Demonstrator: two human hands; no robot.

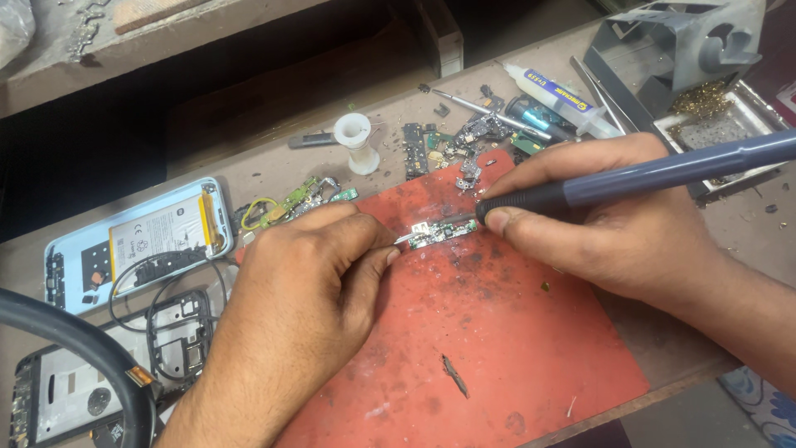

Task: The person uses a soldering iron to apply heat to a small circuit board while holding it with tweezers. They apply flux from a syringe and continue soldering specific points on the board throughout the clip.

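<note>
1. The small green circuit board is lying flat on the red mat, near the mat's upper edge and directly between the two hands.
2. The left hand is resting on the mat just left of the board, its fingers curling closed around thin metal tweezers. The tweezer tips are touching the board's left end and pinning it down.
3. The right hand is coming in from the right, its fingers closing in a pen grip on a grey soldering iron. The iron's tip is meeting the board's upper right end.
4. The board's long axis is running left to right with a slight rise toward the right, so one end is pointing at the left thumb and the other at the iron's tip.
5. The iron's long axis is lying almost in line with the board, sloping up and away to the right edge of the view.
6. Both hands are sitting about equally close; the tweezer tips and the iron's tip are bracketing the board from opposite ends.
7. On the worktop beyond the mat, a blue phone back with its battery, a white spool, loose board scraps and a glue tube are lying well apart from the work.
</note>
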